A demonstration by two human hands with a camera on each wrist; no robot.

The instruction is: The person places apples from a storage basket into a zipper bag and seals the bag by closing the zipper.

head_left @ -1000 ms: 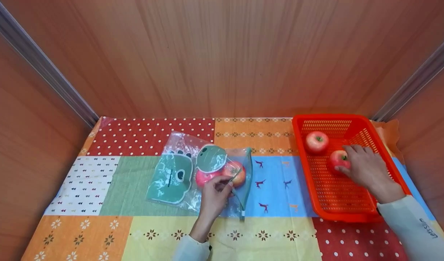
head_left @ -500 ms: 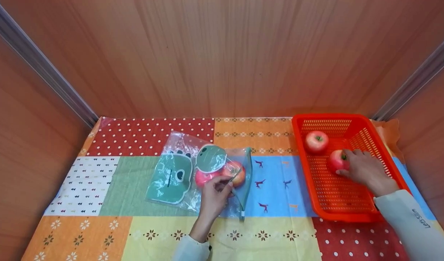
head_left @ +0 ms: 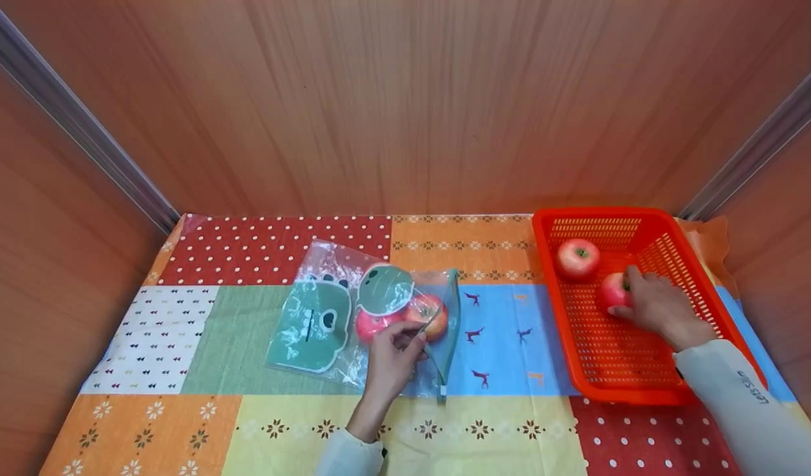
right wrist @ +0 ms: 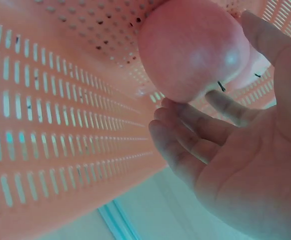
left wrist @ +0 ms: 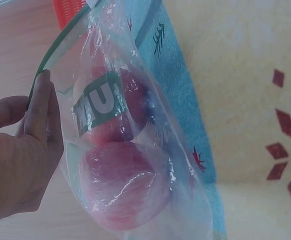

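Note:
In the head view, a clear zip bag with a green dinosaur print lies on the cloth, two apples inside it. My left hand pinches the green upper edge of its mouth between thumb and fingers; the left wrist view shows the bagged apples beside that hand. My right hand reaches into the red basket and holds a red apple, thumb on one side and fingertips on the other. In the right wrist view the palm stands off from this apple. Another apple sits farther back in the basket.
A patchwork-patterned cloth covers the table. Wood-grain panels close in the back and both sides. The basket's raised walls surround the right hand, and its far end stands close to the back panel.
My right hand has shifted slightly left, its fingers drawn in around the nearer apple, which has barely moved. The left hand and the zip bag stay where they were.

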